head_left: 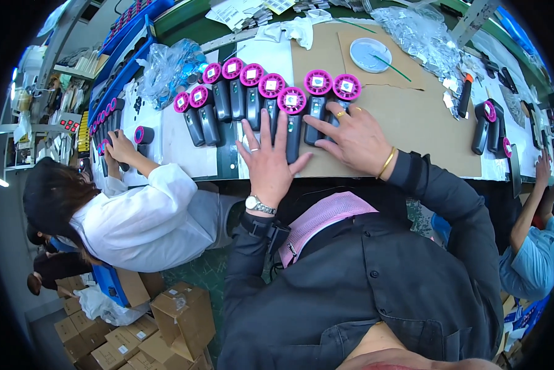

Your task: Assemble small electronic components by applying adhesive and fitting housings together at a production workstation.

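Observation:
Several dark grey handheld devices with round magenta heads lie in a row on the bench, a small white square on each head. My left hand (267, 161) is open, its fingers spread over the handles around one device (291, 100) near the middle. Beside it my right hand (358, 142) has its fingers apart and stretched out. Its fingertips touch or rest by the handles of the device (318, 82) and its right neighbour (346, 87). Whether either hand presses on a handle I cannot tell.
A white round dish (370, 55) with a green stick stands on cardboard (425, 135). Plastic bags (172, 68) lie at the back left. A co-worker in a white shirt (141, 216) handles similar devices at left; another person (533, 259) is at far right. Cardboard boxes (183, 317) stand on the floor.

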Motion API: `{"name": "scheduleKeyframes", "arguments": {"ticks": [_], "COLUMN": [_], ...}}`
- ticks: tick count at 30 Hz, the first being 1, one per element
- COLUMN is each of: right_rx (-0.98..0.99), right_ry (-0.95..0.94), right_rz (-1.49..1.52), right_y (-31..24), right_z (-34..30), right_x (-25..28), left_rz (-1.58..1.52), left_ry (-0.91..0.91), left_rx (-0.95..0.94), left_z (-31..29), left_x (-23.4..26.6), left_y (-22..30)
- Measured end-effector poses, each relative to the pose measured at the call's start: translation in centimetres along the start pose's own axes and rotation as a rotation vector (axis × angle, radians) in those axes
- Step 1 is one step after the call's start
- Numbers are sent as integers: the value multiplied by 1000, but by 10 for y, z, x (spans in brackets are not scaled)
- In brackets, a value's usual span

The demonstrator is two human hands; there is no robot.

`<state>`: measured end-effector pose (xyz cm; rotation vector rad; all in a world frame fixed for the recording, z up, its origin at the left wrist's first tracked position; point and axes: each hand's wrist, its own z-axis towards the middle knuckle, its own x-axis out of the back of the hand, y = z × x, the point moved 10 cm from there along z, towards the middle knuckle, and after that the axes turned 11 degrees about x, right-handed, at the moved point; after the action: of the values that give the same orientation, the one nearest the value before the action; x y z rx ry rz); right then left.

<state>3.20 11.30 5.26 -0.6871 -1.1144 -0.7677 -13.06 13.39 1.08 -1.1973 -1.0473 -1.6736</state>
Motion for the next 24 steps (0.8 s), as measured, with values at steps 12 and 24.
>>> {"name": "scheduleKeyframes", "arguments": {"ticks": [12,24], "right_rx": [19,19], "right_ry": [-18,-80], "right_rz": [-38,-82], "right_y": [30,86], "right_z": [66,123], "right_x": [-29,-50], "left_rz": [22,1], "left_ry": [24,103], "left_rx": [151,152], "left_z": [61,124], "left_x": [-13,-25], "left_y": [-36,-49]}}
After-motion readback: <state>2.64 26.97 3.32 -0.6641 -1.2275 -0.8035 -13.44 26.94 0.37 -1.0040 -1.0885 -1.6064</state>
